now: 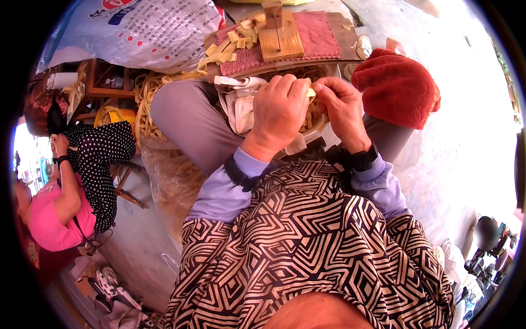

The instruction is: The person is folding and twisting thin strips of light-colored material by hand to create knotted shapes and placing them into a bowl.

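Note:
My left hand (280, 109) is closed, knuckles up, on a small pale yellow-green piece (310, 92). My right hand (338, 109) pinches at the same piece, thumb and index close together; most of it is hidden by my fingers. Beneath them a pale container (327, 71) between my knees holds tan strips (319, 118). A folded beige cloth (234, 107) lies beside my left hand. Above, a wooden board (352, 46) carries a pink towel (319, 33), a slotted wooden block (281, 37) and short cut pieces (227, 50).
A red cloth (397, 88) covers my right knee. Long tan strips (153, 109) hang left of me, below a large white sack (142, 35). A co-worker (61, 211) sits at the left by a yellow bucket (112, 118). Assorted objects (490, 247) lie at lower right.

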{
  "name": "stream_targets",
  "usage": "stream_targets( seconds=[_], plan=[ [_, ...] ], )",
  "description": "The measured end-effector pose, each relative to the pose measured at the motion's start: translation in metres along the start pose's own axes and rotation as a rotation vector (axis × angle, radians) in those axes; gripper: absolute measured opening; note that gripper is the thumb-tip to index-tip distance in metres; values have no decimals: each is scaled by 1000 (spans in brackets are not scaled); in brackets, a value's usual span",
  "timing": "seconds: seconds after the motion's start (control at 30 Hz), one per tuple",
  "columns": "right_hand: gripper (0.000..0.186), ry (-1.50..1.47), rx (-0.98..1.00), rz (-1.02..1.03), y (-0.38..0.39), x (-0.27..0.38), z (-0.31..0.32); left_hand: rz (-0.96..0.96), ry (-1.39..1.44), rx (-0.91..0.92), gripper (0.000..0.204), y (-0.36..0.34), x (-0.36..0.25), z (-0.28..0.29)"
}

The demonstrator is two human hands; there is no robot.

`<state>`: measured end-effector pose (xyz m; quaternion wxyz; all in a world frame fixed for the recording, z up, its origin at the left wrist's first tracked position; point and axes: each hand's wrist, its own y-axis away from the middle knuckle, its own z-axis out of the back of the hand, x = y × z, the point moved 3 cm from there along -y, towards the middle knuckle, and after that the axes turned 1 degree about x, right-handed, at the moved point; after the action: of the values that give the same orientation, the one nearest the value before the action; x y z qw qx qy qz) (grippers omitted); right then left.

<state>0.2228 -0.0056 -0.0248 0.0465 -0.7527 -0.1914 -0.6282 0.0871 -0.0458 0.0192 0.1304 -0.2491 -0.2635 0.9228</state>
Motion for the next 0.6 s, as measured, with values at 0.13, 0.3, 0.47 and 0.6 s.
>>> stream_targets(
  seconds=[0.13, 0.3, 0.47, 0.6],
  plan=[
    [19, -84, 99, -66, 14, 5, -6, 157, 207, 114, 12, 2, 6, 0],
    [20, -72, 148, -210, 14, -4, 4, 612, 915, 315, 13, 8, 16, -13],
    [22, -631, 174, -390, 20, 3, -14, 405, 514, 151, 16, 6, 18, -4],
    [24, -686, 194, -377, 16, -5, -15, 315, 386, 171, 13, 7, 8, -1]
  ],
)
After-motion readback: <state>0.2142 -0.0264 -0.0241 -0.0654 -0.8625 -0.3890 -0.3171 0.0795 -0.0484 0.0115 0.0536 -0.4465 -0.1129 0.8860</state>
